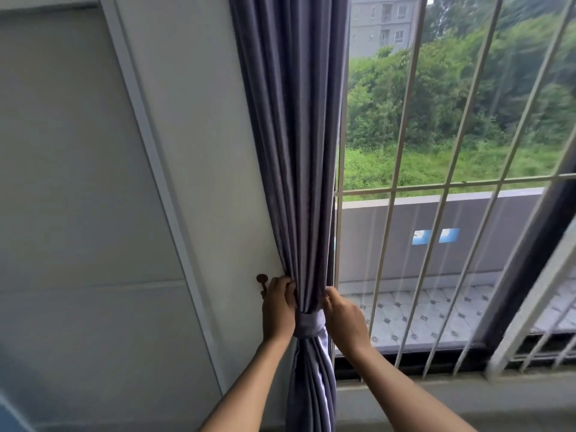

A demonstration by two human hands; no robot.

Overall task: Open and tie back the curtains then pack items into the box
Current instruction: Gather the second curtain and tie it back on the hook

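curtain (293,151) bunched between both hands | left hand (278,308) pinches its left edge | right hand (343,316) pinches right edge | tie-back (308,325) wrapped just below fingertips | hook (262,280) beside left hand

1 grey curtain (293,151) hangs gathered, with 1 tie-back band (309,325) wrapped around it. 1 dark wall hook (262,279) sits just beside it. 2 hands are in view: 1 left hand (278,308) and 1 right hand (343,319). 1 barred window grille (448,188) shows, and 1 building (383,23) outside.
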